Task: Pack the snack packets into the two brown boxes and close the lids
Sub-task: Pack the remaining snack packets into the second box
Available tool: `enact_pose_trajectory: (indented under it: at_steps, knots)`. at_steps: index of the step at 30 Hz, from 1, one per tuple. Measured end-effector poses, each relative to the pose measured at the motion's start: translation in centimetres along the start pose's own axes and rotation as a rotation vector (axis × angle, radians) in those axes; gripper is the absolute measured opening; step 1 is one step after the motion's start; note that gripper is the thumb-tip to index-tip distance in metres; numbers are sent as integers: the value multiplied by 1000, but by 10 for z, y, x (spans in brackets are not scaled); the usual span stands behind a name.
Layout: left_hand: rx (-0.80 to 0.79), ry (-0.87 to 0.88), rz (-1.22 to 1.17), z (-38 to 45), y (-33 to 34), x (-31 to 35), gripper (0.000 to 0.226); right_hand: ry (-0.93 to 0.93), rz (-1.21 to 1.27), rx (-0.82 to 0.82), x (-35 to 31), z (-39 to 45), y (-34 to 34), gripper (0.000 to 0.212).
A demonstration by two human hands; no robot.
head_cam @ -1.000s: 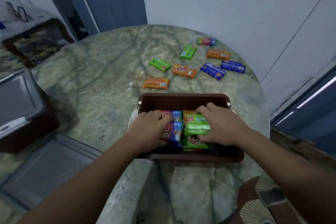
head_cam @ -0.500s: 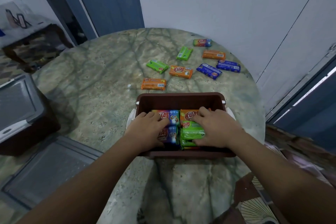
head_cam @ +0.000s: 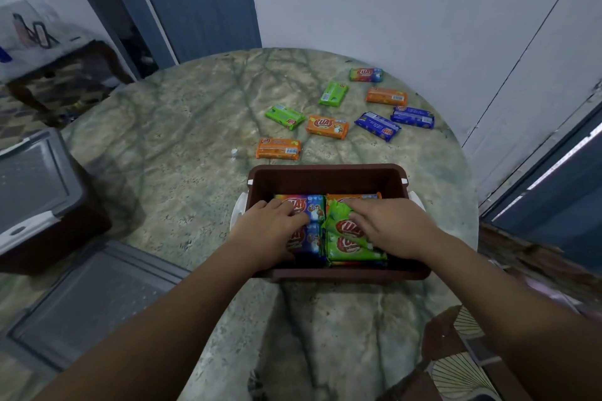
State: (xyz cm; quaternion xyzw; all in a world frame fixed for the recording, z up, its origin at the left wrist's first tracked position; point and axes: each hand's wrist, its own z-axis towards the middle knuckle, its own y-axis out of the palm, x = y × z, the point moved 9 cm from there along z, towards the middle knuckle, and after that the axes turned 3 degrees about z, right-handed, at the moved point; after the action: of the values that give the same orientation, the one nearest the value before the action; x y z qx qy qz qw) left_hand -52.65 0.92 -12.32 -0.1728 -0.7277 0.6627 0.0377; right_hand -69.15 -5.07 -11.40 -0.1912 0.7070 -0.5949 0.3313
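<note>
Pressing continues: green packet [head_cam: 345,228], raised under right hand [head_cam: 387,228] a second ago, now pushed flat among packets in brown box [head_cam: 325,174]. Fingers of both hands spread, flat on packets, left hand [head_cam: 270,231] alongside. Eight loose packets [head_cam: 327,127] left beyond fingertips; lid unclosed.

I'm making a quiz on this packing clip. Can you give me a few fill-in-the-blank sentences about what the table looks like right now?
1. Both hands, the left hand and the right hand, rest on packets inside the open ____ box.
2. The loose packets on the marble table number ____.
3. Of those, the packet nearest the box is coloured ____.
4. The right hand presses on packets whose wrappers are ____.

Missing words: brown; eight; orange; green
</note>
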Motion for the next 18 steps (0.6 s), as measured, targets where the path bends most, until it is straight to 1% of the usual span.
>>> enact_pose_trajectory:
  at_steps: [6,9,11,14,15,16,18]
  knots:
    - [1,7,-16,1,0,0,75,-70,-84,-73,-3,5,9,45]
    - [4,15,-10,0,0,1,74,-78,-122,-84,-5,7,11,47]
    - [14,17,-10,0,-1,1,74,-90,-171,-84,-7,6,11,57]
    - [18,20,-19,0,-2,1,74,-129,-269,-130,-10,3,19,90]
    - [18,21,-22,0,-2,1,74,-139,-279,-139,-10,3,22,96]
    - [17,22,-24,-1,-2,2,74,-143,-272,-150,-10,4,24,98]
    - [11,25,-22,-1,-2,2,73,-143,-235,-165,-10,5,27,95]
